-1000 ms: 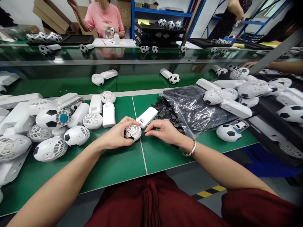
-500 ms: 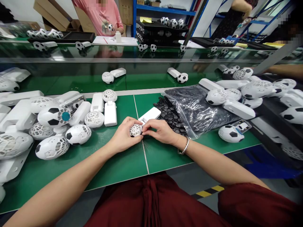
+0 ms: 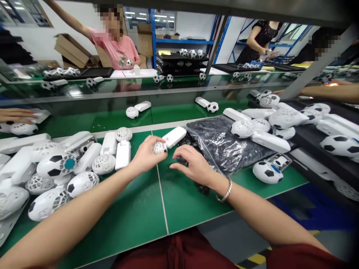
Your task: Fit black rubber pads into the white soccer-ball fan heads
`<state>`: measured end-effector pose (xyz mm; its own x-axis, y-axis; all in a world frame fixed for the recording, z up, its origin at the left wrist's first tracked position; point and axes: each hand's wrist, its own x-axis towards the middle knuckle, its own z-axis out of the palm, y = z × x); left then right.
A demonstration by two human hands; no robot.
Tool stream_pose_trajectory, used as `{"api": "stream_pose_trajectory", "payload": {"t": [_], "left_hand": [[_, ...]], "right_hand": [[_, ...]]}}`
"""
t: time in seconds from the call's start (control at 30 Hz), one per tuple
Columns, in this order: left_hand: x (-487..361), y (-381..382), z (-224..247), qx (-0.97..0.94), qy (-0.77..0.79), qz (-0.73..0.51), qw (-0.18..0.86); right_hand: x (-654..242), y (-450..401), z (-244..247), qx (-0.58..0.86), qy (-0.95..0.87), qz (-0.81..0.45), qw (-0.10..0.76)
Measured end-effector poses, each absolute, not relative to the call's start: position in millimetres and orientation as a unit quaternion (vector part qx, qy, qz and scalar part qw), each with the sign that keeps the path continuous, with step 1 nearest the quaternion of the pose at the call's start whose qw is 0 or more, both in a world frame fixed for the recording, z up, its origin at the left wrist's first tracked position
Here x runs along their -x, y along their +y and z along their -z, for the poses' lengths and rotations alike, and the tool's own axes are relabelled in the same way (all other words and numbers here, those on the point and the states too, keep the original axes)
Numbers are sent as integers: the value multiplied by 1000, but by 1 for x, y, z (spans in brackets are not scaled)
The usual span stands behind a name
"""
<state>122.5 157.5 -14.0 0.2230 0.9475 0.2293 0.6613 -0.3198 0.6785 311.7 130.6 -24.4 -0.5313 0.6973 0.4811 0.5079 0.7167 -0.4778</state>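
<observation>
My left hand (image 3: 147, 155) is closed around the ball-shaped end of a white soccer-ball device (image 3: 159, 147), thumb at the near side and fingers over the far side. The device's white oblong body (image 3: 175, 136) points away to the right. To the right of it, my right hand (image 3: 193, 164) has its thumb and curled fingers apart, with nothing visible held. Behind and below that hand lie loose small black pieces (image 3: 183, 160), partly covered by it. A clear plastic bag of black pieces (image 3: 228, 144) rests just beyond.
White soccer-ball devices (image 3: 56, 164) crowd the left; more (image 3: 283, 119) are heaped on the right, beside black trays (image 3: 311, 158). Several devices sit on the green strip (image 3: 174, 108) behind. A co-worker's hand (image 3: 17, 115) reaches in at far left, another person's arm (image 3: 328, 93) at right.
My right hand has come off the ball and moved right, its fingers parting. My left hand still holds the device. The view has tilted up, and a co-worker's hand has appeared at left.
</observation>
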Motion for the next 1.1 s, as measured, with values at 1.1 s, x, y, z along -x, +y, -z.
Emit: {"api": "stream_pose_trajectory", "payload": {"t": [1.1], "left_hand": [[-133,125,-40,-821,553,11,-141]], "right_hand": [[-339,137,50,471,-877,0,97]]}}
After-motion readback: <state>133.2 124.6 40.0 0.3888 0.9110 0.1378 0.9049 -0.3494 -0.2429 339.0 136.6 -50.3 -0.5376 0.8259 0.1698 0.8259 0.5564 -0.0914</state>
